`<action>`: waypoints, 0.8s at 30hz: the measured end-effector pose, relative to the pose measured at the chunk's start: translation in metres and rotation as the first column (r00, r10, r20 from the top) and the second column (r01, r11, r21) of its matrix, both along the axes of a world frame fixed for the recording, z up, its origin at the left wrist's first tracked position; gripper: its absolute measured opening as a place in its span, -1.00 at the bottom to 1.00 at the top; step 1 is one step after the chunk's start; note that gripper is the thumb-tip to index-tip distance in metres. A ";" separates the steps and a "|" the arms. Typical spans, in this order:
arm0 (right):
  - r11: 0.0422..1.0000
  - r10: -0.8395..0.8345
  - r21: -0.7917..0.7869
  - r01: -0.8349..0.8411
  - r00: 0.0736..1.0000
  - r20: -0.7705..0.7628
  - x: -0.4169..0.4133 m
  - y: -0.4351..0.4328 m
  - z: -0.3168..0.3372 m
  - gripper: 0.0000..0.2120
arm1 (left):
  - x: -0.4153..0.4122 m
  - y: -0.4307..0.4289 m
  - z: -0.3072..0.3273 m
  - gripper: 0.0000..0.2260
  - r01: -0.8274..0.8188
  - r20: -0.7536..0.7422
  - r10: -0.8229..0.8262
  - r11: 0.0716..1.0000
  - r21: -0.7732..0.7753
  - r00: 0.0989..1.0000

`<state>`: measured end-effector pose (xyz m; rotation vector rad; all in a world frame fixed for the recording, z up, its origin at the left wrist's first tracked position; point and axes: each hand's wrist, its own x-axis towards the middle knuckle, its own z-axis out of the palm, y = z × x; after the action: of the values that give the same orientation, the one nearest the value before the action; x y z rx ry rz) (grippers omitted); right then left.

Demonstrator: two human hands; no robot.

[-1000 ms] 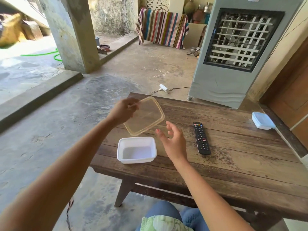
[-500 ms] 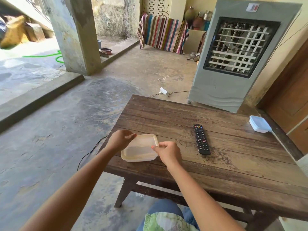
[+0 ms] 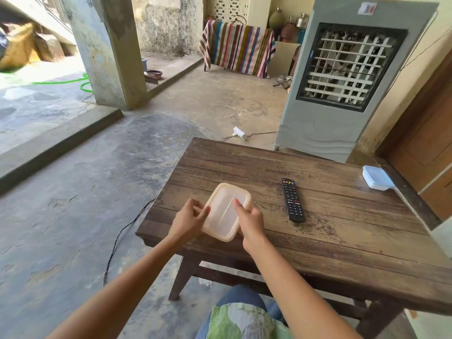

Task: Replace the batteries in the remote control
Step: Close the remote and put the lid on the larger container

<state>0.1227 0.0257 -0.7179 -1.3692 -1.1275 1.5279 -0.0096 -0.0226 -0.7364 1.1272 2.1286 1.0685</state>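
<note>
A black remote control (image 3: pixel 293 199) lies face up on the wooden table (image 3: pixel 342 228), to the right of my hands. A white plastic box with a translucent yellowish lid (image 3: pixel 226 211) sits near the table's front left. My left hand (image 3: pixel 189 220) grips the lid's left edge. My right hand (image 3: pixel 249 220) presses on the lid's right side, one finger laid across the top. The box's contents are hidden under the lid. No batteries are visible.
A small box with a pale blue lid (image 3: pixel 377 178) sits at the table's far right edge. A grey air cooler (image 3: pixel 342 81) stands behind the table, a wooden door (image 3: pixel 428 148) to the right. A black cable (image 3: pixel 122 236) runs on the floor at left.
One second ago my left hand held the lid in the air above the open white box. The lid has come down onto the box, and both hands now press it at its sides.
</note>
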 end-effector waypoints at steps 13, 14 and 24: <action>0.952 -0.022 0.293 -0.084 0.940 0.340 0.012 -0.012 0.008 -0.65 | 0.056 0.003 0.010 -0.59 -0.136 0.090 0.121 0.972 0.190 0.989; 0.943 -0.032 0.321 -0.090 0.934 0.356 0.014 -0.013 0.007 -0.65 | 0.059 0.002 0.010 -0.60 -0.139 0.086 0.123 0.969 0.203 0.989; 0.984 0.041 0.159 -0.084 0.965 0.258 0.029 -0.010 0.009 -0.72 | 0.052 0.001 0.021 -0.61 0.040 -0.057 -0.034 0.992 0.120 0.998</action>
<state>0.1516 0.0160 -0.7091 -1.4522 -1.4365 1.2908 0.0428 -0.0216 -0.7155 1.2608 2.1005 1.1752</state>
